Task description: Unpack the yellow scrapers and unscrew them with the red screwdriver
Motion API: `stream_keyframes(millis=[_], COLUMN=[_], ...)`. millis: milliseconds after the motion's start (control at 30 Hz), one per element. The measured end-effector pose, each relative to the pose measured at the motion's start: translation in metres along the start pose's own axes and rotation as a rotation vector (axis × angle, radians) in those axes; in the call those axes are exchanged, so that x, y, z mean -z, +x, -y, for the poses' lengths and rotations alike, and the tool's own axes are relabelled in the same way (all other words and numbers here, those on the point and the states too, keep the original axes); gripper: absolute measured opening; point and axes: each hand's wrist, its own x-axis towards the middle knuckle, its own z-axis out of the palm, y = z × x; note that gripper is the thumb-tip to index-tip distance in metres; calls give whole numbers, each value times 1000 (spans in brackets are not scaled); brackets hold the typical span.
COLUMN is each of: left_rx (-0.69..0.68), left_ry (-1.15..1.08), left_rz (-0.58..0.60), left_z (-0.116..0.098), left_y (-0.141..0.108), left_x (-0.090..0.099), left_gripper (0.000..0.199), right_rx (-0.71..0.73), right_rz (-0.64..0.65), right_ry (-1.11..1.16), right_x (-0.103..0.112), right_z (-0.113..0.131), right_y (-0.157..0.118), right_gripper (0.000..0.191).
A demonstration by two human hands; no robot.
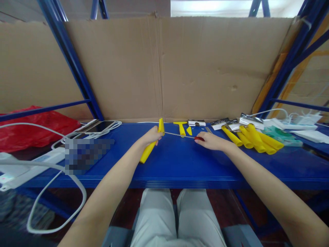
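My left hand (pixel 153 134) is closed around a yellow plastic scraper-like tool (pixel 147 153), its long handle slanting down towards the table's front edge. In my right hand (pixel 211 141) is a screwdriver (pixel 178 135) with a red handle. Its thin metal shaft runs left, and the tip meets the yellow tool close to my left fingers. Just behind the shaft lie a T-shaped yellow tool (pixel 182 130) and a small yellow piece (pixel 189 130). What exactly the screwdriver tip touches is too small to make out.
Several yellow handles (pixel 255 137) and black-and-white packets (pixel 250 120) lie on the right of the blue table (pixel 185 164). A small packet (pixel 196 122) sits at the back. On the left are a phone (pixel 100 126), white cables, a power strip (pixel 36 168) and a red bag (pixel 38 127). Cardboard (pixel 205 68) stands behind.
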Motion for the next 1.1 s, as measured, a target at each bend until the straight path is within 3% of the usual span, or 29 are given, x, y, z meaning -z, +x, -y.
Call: stream_keyframes(millis=[67,167,333,467,567,800,967,1100], left_rx=[0,-3,61,78,64,46,59,78], left_ry=[-5,-19,-11,-17,-12,-17,-17,11], left_rz=[-5,12,38,20,23,48,39,16], left_z=[0,-1,-1,0,2,4,1,-3], left_y=[0,-1,-3,-2,0,3,0,-4], left_x=[0,-3,-11,-11,-10,-10,-9,-8], left_gripper=[14,14,14,13,11,9,9,9], right_rx=[59,24,16,-57,-40,9,5,-39], right_rz=[-26,-101,20,-7,16,44,65,49], right_ry=[6,-16,4,-26,-37,87,228,205], right_x=[1,-3,-14,-13,-10,-13,-13,-13], right_z=[-4,-7,2,14,16,4,-4,-7], right_y=[2,7,10,6,3,5,5,7], right_gripper=[24,22,29,38,33,10,21,28])
